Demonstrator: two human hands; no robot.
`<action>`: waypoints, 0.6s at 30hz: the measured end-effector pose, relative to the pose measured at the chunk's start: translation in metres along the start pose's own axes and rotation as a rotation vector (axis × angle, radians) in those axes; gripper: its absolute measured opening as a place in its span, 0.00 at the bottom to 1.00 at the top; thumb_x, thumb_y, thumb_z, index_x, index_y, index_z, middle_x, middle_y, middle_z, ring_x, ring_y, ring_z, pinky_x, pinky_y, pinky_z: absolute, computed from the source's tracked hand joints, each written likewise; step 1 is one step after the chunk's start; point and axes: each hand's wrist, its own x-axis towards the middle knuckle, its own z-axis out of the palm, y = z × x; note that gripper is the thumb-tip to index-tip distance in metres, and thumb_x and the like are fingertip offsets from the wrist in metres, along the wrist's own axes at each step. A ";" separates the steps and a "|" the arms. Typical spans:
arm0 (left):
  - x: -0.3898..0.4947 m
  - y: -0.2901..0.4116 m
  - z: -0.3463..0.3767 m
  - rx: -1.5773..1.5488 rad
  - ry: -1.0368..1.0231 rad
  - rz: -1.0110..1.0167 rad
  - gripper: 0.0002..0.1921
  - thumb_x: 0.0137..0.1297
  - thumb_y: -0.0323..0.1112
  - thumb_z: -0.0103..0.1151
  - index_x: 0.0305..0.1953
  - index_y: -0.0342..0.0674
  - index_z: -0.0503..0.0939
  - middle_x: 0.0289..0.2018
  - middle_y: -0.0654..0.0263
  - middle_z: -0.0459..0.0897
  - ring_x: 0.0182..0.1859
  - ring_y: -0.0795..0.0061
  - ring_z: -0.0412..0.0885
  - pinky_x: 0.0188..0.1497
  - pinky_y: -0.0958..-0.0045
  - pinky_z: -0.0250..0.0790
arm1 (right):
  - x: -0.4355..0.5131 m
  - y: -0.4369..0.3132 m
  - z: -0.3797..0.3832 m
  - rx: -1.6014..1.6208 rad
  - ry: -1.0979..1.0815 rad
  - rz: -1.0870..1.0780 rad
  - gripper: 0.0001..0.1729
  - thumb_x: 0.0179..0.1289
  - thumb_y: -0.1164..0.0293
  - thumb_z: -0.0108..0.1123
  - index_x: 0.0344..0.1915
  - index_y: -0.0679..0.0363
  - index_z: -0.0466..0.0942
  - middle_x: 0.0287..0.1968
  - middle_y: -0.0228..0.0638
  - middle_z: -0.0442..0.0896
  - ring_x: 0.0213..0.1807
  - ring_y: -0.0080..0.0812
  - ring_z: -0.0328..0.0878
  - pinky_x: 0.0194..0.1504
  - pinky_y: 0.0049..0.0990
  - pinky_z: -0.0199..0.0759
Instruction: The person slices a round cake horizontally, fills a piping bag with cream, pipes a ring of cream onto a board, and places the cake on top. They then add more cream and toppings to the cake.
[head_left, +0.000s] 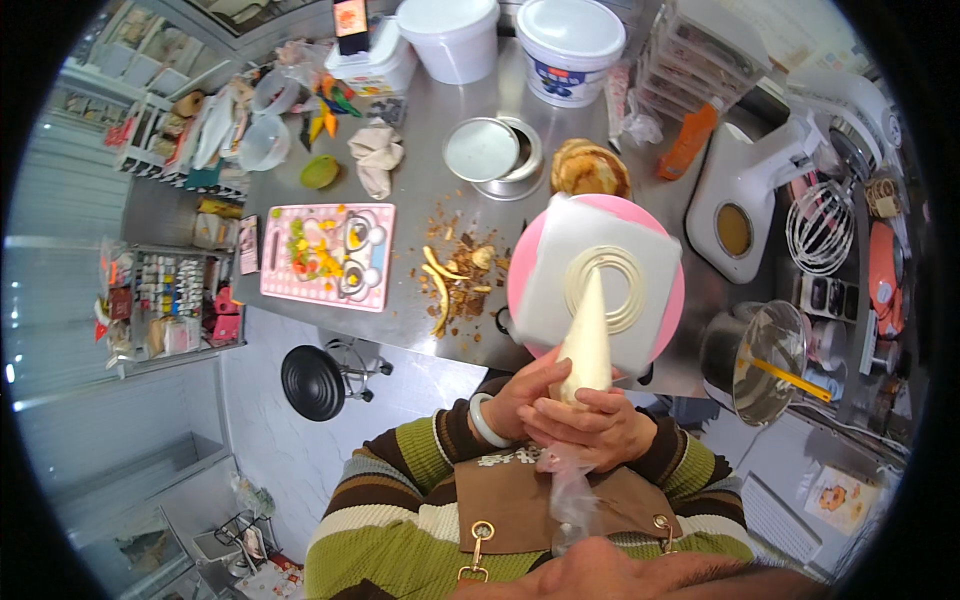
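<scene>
A piping bag full of pale cream (587, 345) is held between both hands. My left hand (525, 397), with a white bangle at its wrist, wraps the bag's side. My right hand (596, 427) closes round its wide end, and the twisted clear plastic tail hangs below towards the apron. The bag's tip points away from me, over rings of pale cream (628, 322) piped on a white sheet (547, 300). This sheet lies on a round pink turntable (673, 300). Whether the tip touches the rings cannot be told.
Crumbs and peel strips (465, 285) litter the steel table left of the turntable. Further left lies a pink cutting board (322, 292) with chopped fruit. Behind stand round metal tins (480, 150), browned cake layers (589, 169) and lidded tubs (450, 45). A stand mixer (720, 202) and steel bowl (772, 360) are at right.
</scene>
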 end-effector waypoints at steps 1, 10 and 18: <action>-0.006 0.004 -0.001 0.037 0.025 0.065 0.34 0.80 0.46 0.51 0.79 0.40 0.54 0.64 0.52 0.76 0.63 0.63 0.78 0.68 0.65 0.71 | 0.004 -0.001 0.001 -0.030 -0.048 -0.026 0.20 0.66 0.63 0.60 0.57 0.50 0.84 0.69 0.31 0.80 0.76 0.26 0.68 0.76 0.35 0.57; -0.082 0.144 -0.059 1.456 0.707 0.597 0.44 0.62 0.34 0.75 0.75 0.34 0.60 0.62 0.53 0.78 0.63 0.64 0.78 0.66 0.64 0.72 | 0.012 -0.004 -0.004 -0.063 0.036 0.256 0.23 0.65 0.63 0.72 0.59 0.49 0.82 0.67 0.29 0.82 0.72 0.34 0.71 0.82 0.48 0.45; -0.080 0.271 -0.168 2.215 1.123 0.451 0.39 0.55 0.44 0.72 0.69 0.46 0.70 0.56 0.50 0.84 0.55 0.43 0.84 0.58 0.49 0.77 | 0.019 -0.021 0.013 -0.046 0.150 0.622 0.22 0.61 0.70 0.73 0.57 0.53 0.83 0.66 0.33 0.82 0.71 0.35 0.74 0.78 0.49 0.55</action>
